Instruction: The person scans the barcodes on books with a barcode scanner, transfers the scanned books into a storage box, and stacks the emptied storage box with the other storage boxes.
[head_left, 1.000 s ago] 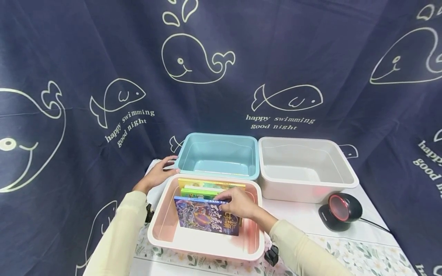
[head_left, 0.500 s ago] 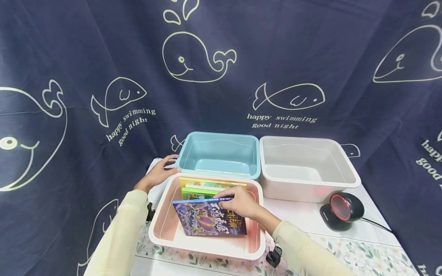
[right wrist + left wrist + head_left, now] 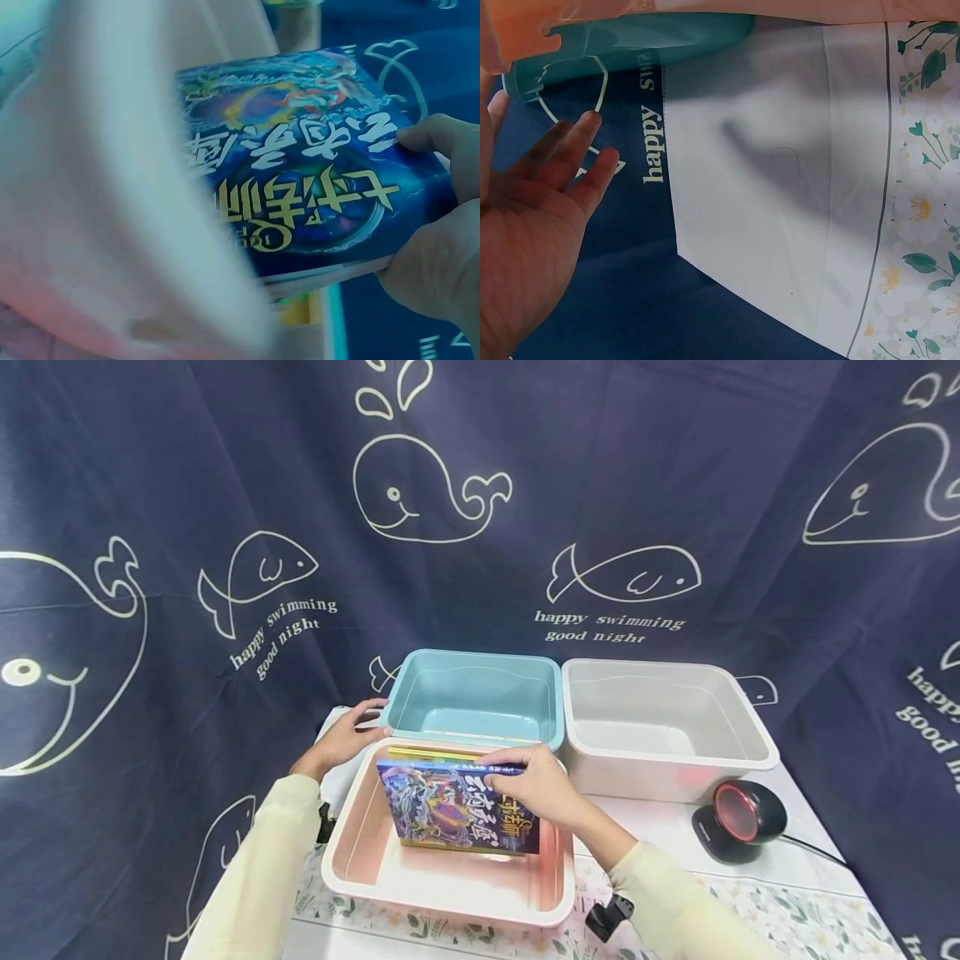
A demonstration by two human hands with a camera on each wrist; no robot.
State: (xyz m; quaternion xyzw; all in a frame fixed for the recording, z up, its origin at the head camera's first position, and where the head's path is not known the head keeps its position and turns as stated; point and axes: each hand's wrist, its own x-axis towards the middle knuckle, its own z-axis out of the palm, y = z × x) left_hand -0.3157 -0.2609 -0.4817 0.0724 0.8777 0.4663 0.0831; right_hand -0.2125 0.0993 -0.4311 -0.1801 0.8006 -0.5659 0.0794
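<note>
My right hand pinches the top edge of a dark blue and purple book with gold and white lettering. The book stands nearly upright inside the pink bin, in front of a yellow-edged book that it mostly covers. In the right wrist view, the thumb lies on the cover while the bin's blurred wall hides part of it. My left hand is at the left end of the light blue bin, fingers extended. In the left wrist view, that hand shows a bare palm; contact with the rim is unclear.
A white bin stands right of the blue one. In front of it sits a black round device with a red-ringed face and a cable. Behind everything hangs a navy curtain. The table has a floral cloth.
My right hand has lifted the dark book slightly and moved it back against the other books, covering the green one seen before. The left hand keeps its place.
</note>
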